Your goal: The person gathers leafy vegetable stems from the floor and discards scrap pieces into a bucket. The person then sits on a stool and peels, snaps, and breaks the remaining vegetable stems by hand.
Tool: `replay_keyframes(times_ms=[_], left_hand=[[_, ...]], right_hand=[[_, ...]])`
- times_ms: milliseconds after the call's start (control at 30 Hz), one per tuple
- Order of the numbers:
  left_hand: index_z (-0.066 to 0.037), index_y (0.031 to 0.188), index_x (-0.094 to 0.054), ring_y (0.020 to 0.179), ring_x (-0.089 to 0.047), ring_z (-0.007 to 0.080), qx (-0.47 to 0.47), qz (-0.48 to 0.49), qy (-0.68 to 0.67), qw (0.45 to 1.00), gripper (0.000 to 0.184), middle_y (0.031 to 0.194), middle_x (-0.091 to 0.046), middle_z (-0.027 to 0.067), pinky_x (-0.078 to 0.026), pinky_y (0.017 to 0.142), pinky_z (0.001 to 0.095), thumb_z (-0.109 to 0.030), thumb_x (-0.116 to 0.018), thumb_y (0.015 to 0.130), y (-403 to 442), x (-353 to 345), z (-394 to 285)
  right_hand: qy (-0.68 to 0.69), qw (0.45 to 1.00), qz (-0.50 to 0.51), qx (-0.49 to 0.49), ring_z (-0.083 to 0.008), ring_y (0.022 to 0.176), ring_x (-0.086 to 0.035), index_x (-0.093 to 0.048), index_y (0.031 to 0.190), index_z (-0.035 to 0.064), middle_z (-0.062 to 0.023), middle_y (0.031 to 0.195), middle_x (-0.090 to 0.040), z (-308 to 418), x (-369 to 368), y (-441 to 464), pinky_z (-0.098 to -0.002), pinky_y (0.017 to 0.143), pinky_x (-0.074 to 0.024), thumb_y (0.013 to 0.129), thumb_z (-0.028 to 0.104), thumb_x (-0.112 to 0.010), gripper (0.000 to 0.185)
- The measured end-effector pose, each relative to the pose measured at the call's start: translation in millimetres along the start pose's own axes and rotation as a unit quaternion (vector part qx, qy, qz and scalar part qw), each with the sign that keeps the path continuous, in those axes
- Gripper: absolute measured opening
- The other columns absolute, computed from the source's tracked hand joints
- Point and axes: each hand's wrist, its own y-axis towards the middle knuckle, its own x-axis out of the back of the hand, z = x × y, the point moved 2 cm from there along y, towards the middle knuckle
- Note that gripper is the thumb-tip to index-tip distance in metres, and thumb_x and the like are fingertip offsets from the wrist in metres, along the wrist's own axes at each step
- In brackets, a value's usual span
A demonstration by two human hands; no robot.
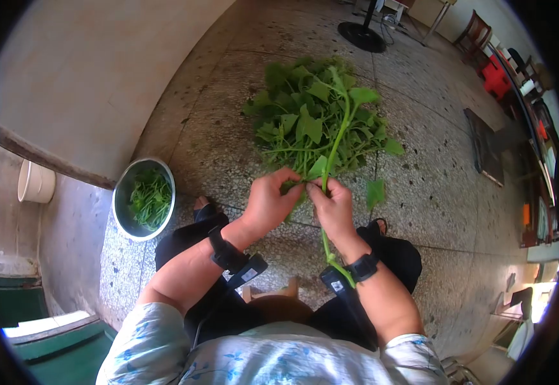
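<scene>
A long green leafy vine runs upright through my right hand, its thick lower end hanging down by my right wrist. My right fingers are closed round the stem. My left hand meets it at the fingertips, pinched on a small piece of greenery too hidden to make out. Just beyond both hands lies a big heap of leafy green vines on the floor. A single loose leaf rests to the right of my right hand.
A metal bowl with cut green stems stands on the speckled floor at my left. Beyond the heap is a round black stand base. A dark flat board lies at right; a white bucket is at far left.
</scene>
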Motion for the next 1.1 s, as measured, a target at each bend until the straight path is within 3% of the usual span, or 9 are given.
replay_keyframes(times_ms=[67,167,500,567,633,700,800,933,1100], left_hand=[[-0.004,0.083,-0.058,0.059,-0.058,0.0253,-0.129,-0.033,0.166,0.977,0.013,0.067,-0.059,0.0098,-0.045,0.052,0.0333,-0.01,-0.059,0.071,-3,5,-5],[-0.008,0.081,-0.061,0.068,-0.057,0.0308,-0.206,-0.02,0.26,0.943,0.016,0.074,-0.059,0.0115,-0.045,0.056,0.0346,-0.007,-0.061,0.066,-2,11,-1],[-0.011,0.084,-0.06,0.085,-0.051,0.024,-0.222,0.127,0.382,0.888,0.023,0.083,-0.054,0.0043,-0.037,0.078,0.0374,-0.007,-0.063,0.062,-5,20,-14],[-0.01,0.094,-0.056,0.088,-0.049,0.0271,-0.321,-0.051,0.37,0.871,0.035,0.091,-0.051,0.0081,-0.037,0.076,0.0381,-0.008,-0.065,0.06,-7,21,-25],[-0.009,0.097,-0.053,0.089,-0.048,0.0285,-0.331,-0.081,0.357,0.87,0.039,0.094,-0.049,0.0094,-0.037,0.076,0.0383,-0.009,-0.066,0.06,-13,26,-39],[-0.006,0.094,-0.053,0.087,-0.048,0.0281,-0.344,-0.118,0.309,0.879,0.036,0.091,-0.05,0.0096,-0.037,0.074,0.0383,-0.01,-0.067,0.061,-22,32,-43],[-0.006,0.089,-0.056,0.081,-0.05,0.0269,-0.252,-0.02,0.309,0.917,0.029,0.083,-0.052,0.0085,-0.038,0.072,0.0381,-0.012,-0.066,0.063,-26,25,-32],[-0.005,0.084,-0.057,0.076,-0.052,0.029,-0.186,-0.011,0.315,0.931,0.021,0.078,-0.055,0.01,-0.04,0.069,0.0379,-0.013,-0.063,0.066,-20,14,-8],[-0.005,0.083,-0.058,0.077,-0.053,0.0298,-0.133,0.052,0.231,0.962,0.017,0.078,-0.056,0.0116,-0.041,0.07,0.0387,-0.01,-0.06,0.066,-14,13,8]], right_hand=[[0.012,0.998,0.006,-0.056,-0.0016,0.054,-0.043,-0.06,0.081,0.0005,0.0046,0.061,-0.051,3,2,-1,-0.0181,0.048,-0.0344,0.079,0.007,-0.058,0.008],[-0.017,0.999,0.017,-0.024,-0.0029,0.053,-0.043,-0.059,0.076,0.0004,0.0029,0.059,-0.052,12,3,-1,-0.0201,0.047,-0.0346,0.077,0.007,-0.059,0.007],[-0.219,0.967,0.127,0.004,-0.0065,0.048,-0.038,-0.054,0.065,-0.0021,-0.0059,0.048,-0.046,6,1,-4,-0.028,0.043,-0.0334,0.075,0.013,-0.059,0.019],[-0.199,0.973,0.12,-0.005,-0.0062,0.047,-0.037,-0.053,0.064,-0.0021,-0.0044,0.047,-0.045,7,0,-4,-0.028,0.043,-0.0328,0.076,0.013,-0.058,0.02],[-0.181,0.977,0.109,-0.01,-0.006,0.047,-0.037,-0.052,0.062,-0.0021,-0.0029,0.047,-0.044,6,2,-1,-0.0279,0.042,-0.0322,0.076,0.014,-0.057,0.022],[-0.095,0.984,0.086,-0.125,-0.0054,0.046,-0.036,-0.051,0.06,-0.0022,-0.0003,0.047,-0.044,-4,4,2,-0.0274,0.041,-0.0307,0.078,0.014,-0.056,0.025],[-0.031,0.982,0.069,-0.172,-0.0046,0.047,-0.035,-0.051,0.059,-0.0024,0.0011,0.048,-0.045,1,2,1,-0.0263,0.041,-0.0292,0.079,0.015,-0.056,0.026],[-0.015,0.982,0.078,-0.169,-0.0051,0.046,-0.036,-0.052,0.061,-0.002,0.0012,0.048,-0.045,1,-3,-3,-0.0266,0.041,-0.0293,0.078,0.014,-0.056,0.024],[-0.194,0.977,0.086,0.029,-0.0047,0.044,-0.035,-0.052,0.062,0.0008,0.0009,0.047,-0.044,1,-5,-5,-0.0257,0.04,-0.0286,0.079,0.013,-0.056,0.021]])
